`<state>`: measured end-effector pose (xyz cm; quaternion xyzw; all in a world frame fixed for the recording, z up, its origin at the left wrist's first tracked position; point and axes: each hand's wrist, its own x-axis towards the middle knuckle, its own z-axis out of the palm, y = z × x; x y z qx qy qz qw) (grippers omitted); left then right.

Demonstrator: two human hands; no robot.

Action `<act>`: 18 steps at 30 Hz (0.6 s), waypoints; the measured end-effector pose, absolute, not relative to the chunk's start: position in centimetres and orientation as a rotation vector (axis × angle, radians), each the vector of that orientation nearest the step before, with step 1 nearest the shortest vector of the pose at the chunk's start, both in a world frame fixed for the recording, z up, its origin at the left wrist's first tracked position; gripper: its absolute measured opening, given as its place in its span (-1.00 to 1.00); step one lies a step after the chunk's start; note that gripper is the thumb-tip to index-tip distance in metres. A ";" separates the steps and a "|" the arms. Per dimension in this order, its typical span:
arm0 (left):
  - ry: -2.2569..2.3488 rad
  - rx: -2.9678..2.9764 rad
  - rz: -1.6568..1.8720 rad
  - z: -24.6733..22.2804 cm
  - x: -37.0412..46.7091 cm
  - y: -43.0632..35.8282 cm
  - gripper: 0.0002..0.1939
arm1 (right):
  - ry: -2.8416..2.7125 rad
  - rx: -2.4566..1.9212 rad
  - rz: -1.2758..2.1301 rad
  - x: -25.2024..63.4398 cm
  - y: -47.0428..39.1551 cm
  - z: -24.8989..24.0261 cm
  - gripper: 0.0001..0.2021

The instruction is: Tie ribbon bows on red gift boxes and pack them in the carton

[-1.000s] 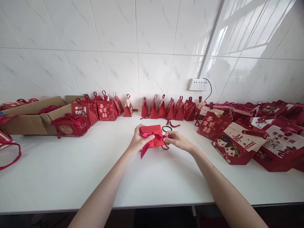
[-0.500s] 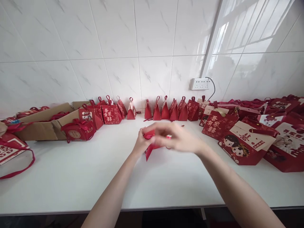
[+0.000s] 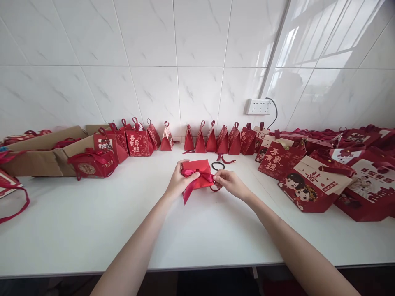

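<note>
A small red box [image 3: 195, 165] with a shiny ribbon [image 3: 190, 188] tied round it lies on the white table [image 3: 197, 230], in the middle. My left hand [image 3: 181, 179] grips the box's left side, its thumb pressing on the ribbon's knot. At the right side of the box my right hand [image 3: 231, 183] pinches the end of a ribbon loop between thumb and fingers. One ribbon tail hangs down at the front left. Just behind my right hand lie a black ring [image 3: 218, 165] and a dark red strap [image 3: 228, 161].
Upright red boxes [image 3: 234, 140] with loops stand along the tiled wall. At the left are a cardboard box [image 3: 33, 162] and a ribboned red box [image 3: 95, 165]. Red and cream gift boxes [image 3: 314, 185] crowd the right side. A power socket [image 3: 258, 107] is on the wall.
My right hand has moved right, off the top of the box, and now pinches the ribbon at its right side. The box, bow and black ring have come into clearer view.
</note>
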<state>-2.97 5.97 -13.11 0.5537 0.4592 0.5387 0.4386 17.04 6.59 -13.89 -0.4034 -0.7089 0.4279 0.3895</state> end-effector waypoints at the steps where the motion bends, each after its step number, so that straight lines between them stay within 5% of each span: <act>1: 1.135 1.370 1.337 -13.0 -2.9 5.9 -0.43 | -1.808 -1.033 1.088 17.1 6.6 -13.8 -0.61; 18: 1.099 1.461 1.299 -13.3 -2.7 5.8 -0.42 | -2.015 -1.167 1.407 17.2 4.6 -12.6 -0.69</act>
